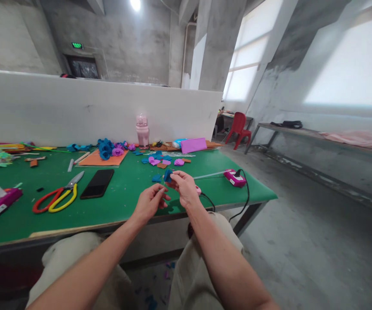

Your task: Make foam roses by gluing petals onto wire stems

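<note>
Over the front part of the green table, my right hand (186, 189) pinches a small dark-blue paper flower (167, 175) between thumb and fingers. Just left of and below it, my left hand (151, 201) is closed in a pinch at what looks like the flower's thin stem; the fingers hide most of it. Beyond the hands lies a loose blue paper piece (156, 178). Farther back are several cut petals, among them a purple petal (179, 162). A pink-and-white device (198, 190) with a black cable is partly hidden behind my right hand.
On the green table (124, 206) lie scissors (65, 193), a black phone (97, 184) and finished paper flowers (106, 149) on an orange sheet. A pink bottle (142, 131) stands by the white partition (108, 107). A magenta power strip (235, 178) with a trailing cable sits right.
</note>
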`<state>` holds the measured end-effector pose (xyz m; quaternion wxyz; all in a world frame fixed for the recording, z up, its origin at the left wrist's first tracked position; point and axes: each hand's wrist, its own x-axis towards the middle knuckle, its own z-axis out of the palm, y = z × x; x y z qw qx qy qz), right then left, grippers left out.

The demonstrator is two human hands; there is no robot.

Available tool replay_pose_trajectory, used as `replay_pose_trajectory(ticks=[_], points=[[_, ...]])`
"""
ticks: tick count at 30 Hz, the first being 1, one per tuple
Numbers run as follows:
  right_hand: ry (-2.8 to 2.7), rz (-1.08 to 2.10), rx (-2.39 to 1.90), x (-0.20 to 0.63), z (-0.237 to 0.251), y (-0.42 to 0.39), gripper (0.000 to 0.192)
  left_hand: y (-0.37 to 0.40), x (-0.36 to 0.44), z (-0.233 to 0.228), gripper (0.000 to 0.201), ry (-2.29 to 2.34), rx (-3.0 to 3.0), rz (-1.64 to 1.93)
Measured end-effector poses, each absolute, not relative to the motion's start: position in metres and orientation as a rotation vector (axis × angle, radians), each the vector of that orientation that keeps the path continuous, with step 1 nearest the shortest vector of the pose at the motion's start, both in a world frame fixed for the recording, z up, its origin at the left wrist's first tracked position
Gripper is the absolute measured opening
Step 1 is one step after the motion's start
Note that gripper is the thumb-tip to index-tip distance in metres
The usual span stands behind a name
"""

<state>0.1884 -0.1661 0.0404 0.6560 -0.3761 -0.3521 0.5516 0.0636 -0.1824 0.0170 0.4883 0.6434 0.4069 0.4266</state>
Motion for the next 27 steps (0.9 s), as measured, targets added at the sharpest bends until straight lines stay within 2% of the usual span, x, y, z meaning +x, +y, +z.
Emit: replay_pose_trajectory(ticks=[27], points=[[-0.752, 1.333, -0.803, 0.1886, 0.0401, -0.1659, 0.020, -0.1823, 0.0630, 0.0144, 0.026, 1.014, 1.560, 1.056]])
